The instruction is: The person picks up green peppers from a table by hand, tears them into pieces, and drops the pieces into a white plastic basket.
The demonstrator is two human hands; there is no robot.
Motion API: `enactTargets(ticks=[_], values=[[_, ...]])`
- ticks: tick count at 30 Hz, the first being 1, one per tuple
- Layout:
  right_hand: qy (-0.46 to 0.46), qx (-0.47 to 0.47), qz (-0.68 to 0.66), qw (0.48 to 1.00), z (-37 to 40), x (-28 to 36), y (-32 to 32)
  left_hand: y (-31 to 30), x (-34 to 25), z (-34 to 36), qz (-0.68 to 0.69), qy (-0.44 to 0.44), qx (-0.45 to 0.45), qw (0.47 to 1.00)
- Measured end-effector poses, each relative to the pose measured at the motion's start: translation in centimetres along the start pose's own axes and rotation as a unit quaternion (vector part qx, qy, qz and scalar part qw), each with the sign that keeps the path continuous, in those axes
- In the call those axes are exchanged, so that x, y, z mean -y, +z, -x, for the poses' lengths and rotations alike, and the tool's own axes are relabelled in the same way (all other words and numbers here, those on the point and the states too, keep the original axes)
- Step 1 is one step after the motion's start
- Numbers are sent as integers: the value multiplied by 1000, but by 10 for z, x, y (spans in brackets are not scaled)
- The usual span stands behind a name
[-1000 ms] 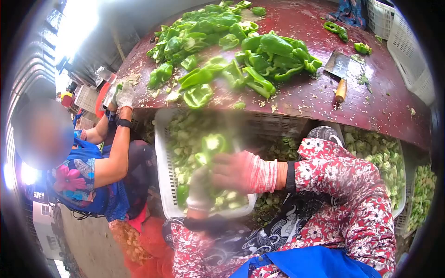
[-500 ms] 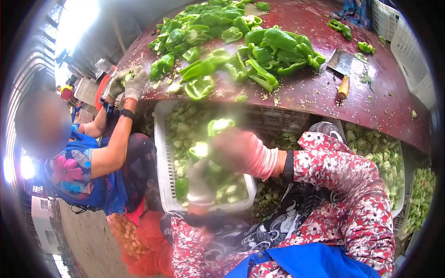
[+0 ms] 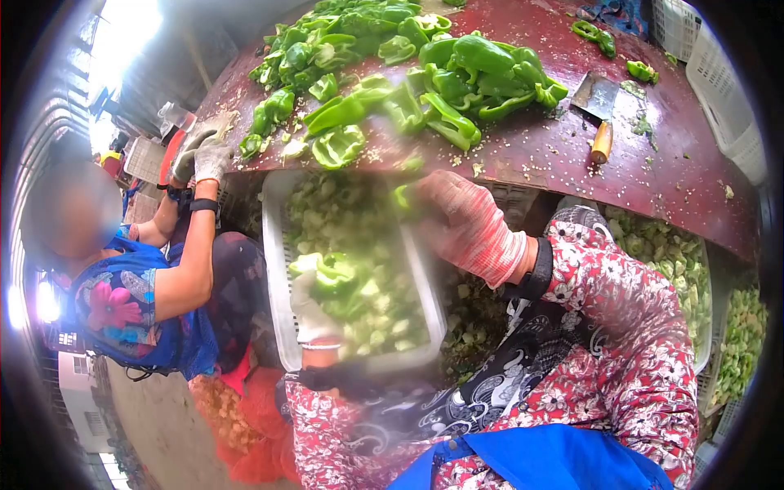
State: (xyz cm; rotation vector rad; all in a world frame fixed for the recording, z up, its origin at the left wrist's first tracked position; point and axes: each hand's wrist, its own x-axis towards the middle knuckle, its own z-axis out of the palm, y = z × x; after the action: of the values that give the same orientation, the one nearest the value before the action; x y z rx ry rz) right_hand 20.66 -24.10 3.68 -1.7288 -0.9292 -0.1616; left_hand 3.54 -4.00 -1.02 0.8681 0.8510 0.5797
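Observation:
My left hand [image 3: 313, 314], in a pale glove, is closed on a cut green bell pepper [image 3: 333, 273] over a white crate [image 3: 271, 269] of pepper cores and scraps. To its right and higher up, my right hand [image 3: 469, 224] wears a reddish-white glove and is held near the table edge. A small piece of green pepper [image 3: 402, 198] shows at its curled fingertips, which are blurred. Beyond the crate, cut pepper halves [image 3: 339, 147] lie on the dark red table [image 3: 539, 155], beside a heap of green peppers [image 3: 482, 69].
A cleaver [image 3: 600, 114] with a wooden handle lies on the table. Further crates of cores [image 3: 661, 261] stand at the right under the edge. On the left a co-worker [image 3: 122, 286] sits with gloved hands at the table, beside an orange mesh sack [image 3: 253, 425].
My hands have moved apart: the right went up and right to the table edge, the left shifted left and up with the pepper. The co-worker's hands have moved slightly.

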Motion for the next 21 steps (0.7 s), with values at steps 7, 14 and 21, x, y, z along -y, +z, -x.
enactTargets(ticks=[7,14,21], values=[[-159,89,39,982,10,-6,12,-119,42,-89,-437,78,-25,896],[-379,229,23,896,27,22,33,-35,12,22,-191,97,174,961],[-302,323,-15,897,37,37,57,3,3,41,-151,-19,102,983]])
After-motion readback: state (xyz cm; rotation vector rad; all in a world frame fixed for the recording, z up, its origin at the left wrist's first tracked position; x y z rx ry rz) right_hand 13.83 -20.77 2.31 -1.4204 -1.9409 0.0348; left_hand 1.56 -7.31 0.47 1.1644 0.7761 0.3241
